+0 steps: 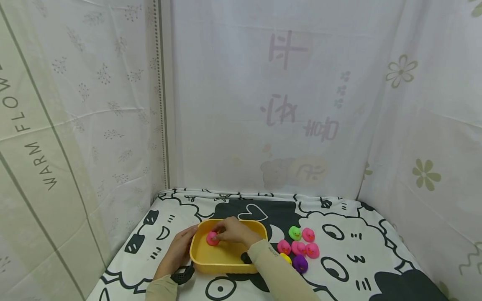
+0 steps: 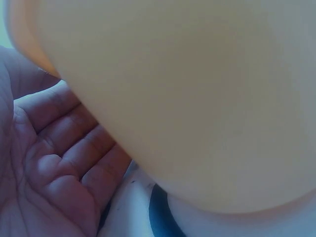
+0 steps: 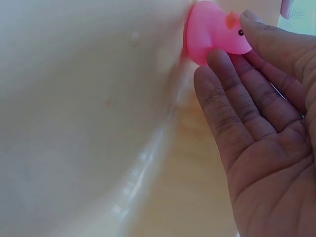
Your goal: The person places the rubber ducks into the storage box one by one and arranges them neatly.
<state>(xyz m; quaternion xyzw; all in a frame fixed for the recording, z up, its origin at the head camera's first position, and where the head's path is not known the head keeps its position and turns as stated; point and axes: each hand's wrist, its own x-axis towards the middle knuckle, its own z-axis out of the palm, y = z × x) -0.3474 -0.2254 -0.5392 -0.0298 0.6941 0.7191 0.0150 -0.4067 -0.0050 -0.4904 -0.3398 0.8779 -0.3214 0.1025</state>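
Note:
In the head view, a yellow plastic basin [image 1: 226, 269] sits on the patterned cloth. My right hand [image 1: 234, 230] reaches into it, pinching a pink rubber duck [image 1: 212, 238] near the left inner wall. In the right wrist view, thumb and fingertips meet at the head of the duck [image 3: 205, 32], whose eye and orange beak show. My left hand [image 1: 178, 246] rests against the left side of the basin. The left wrist view shows its fingers [image 2: 74, 121] extended along the outer wall of the basin [image 2: 197, 108], their tips hidden behind it.
Right of the basin lie several rubber ducks: a green one [image 1: 295, 233], a purple one [image 1: 300, 264], a yellow one [image 1: 286, 258] partly behind the right sleeve [image 1: 278, 267], and several pink ones [image 1: 312, 250]. Hanging curtains [image 1: 263, 83] enclose the table's back and sides.

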